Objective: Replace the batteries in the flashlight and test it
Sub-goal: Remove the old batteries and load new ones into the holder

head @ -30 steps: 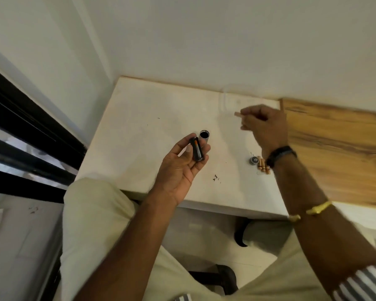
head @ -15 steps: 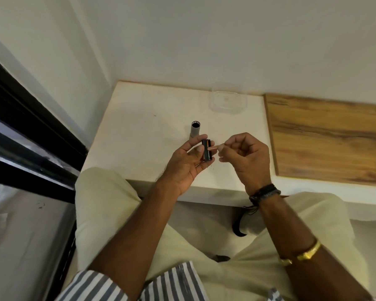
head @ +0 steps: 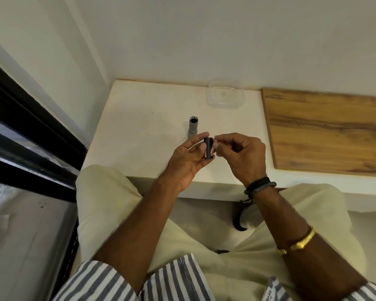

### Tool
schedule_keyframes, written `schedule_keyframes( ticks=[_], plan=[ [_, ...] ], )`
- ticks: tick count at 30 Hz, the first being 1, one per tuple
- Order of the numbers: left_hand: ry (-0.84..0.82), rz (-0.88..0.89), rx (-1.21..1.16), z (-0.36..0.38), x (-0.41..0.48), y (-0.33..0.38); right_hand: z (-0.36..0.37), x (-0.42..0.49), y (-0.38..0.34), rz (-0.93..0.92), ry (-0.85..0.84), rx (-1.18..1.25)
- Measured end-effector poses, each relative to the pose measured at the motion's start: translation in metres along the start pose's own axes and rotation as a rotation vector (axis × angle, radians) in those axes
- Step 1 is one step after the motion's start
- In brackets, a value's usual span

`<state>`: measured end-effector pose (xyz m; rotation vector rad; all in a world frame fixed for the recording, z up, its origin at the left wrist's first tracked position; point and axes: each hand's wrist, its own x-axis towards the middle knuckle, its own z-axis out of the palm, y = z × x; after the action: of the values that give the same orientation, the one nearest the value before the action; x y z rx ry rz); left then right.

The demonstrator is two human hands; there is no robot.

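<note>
Black battery holder (head: 208, 148) sits upright between thumb and fingers of left hand (head: 187, 164), held over the near edge of the white table (head: 139, 127); hand half curled, gripping it by the sides. Right hand (head: 240, 156) is pinched shut at the fingertips right against the holder's right side; likely a battery in that pinch, but it's too small and hidden to tell. Step looks like seating a cell into the holder: keep the holder steady, match polarity, push in line with the slot until it seats, don't let the left thumb cover the bay. Grey flashlight body (head: 193, 127) stands upright on the table just behind the hands, open end up, near enough to be knocked over by the knuckles. Clear plastic container (head: 226, 93) sits further back by the wall, well apart. Wooden board (head: 326, 131) lies to the right, out of the way. Tail cap and spare cells not in view.
</note>
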<state>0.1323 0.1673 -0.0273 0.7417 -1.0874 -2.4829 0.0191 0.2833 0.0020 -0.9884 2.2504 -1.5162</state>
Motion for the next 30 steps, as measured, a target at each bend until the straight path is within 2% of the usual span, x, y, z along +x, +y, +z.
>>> schedule_keyframes(
  ticks=[7,12,15,20,25,30],
  plan=[
    [0.02,0.022,0.003,-0.001,0.001,-0.005,0.006,-0.002,0.006,-0.054,-0.009,-0.062],
    [0.029,0.018,-0.029,0.001,0.001,-0.005,0.012,-0.009,0.008,-0.167,0.029,-0.152],
    [0.058,0.009,-0.085,-0.001,0.001,-0.005,0.022,-0.014,0.011,-0.214,-0.019,-0.225],
    [0.077,-0.012,-0.116,-0.003,0.003,-0.005,0.027,-0.014,0.017,-0.188,-0.081,-0.256],
    [0.065,-0.017,-0.027,-0.001,0.005,-0.003,0.023,-0.014,0.018,-0.094,-0.036,-0.095],
    [0.07,0.001,0.05,-0.005,0.005,-0.005,0.023,-0.011,0.021,-0.044,-0.073,-0.068]
  ],
)
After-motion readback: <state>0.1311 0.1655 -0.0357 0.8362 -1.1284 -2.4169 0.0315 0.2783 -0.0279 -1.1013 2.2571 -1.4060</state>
